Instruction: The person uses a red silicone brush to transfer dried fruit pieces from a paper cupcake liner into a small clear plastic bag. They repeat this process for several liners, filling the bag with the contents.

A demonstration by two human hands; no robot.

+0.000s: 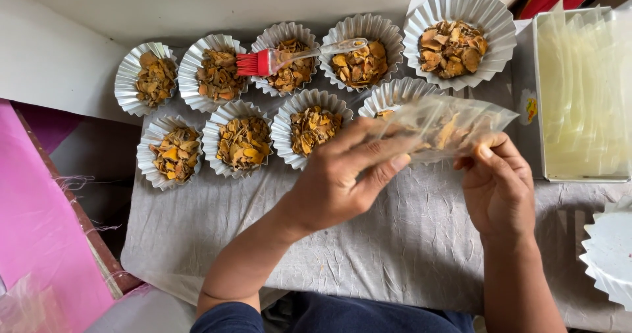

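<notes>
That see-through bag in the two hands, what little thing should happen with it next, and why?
Probably pull the clear bag open at its mouth. The left hand and right hand both pinch it above a filled paper cup, and it looks flat. A tray of similar bags sits on the right, so each cup likely goes inside one.

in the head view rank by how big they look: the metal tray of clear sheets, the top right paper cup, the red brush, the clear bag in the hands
1. metal tray, cut off by the frame
2. clear bag and top right paper cup: look alike; the bag is raised nearer the camera, so unranked
3. red brush, smallest
</notes>
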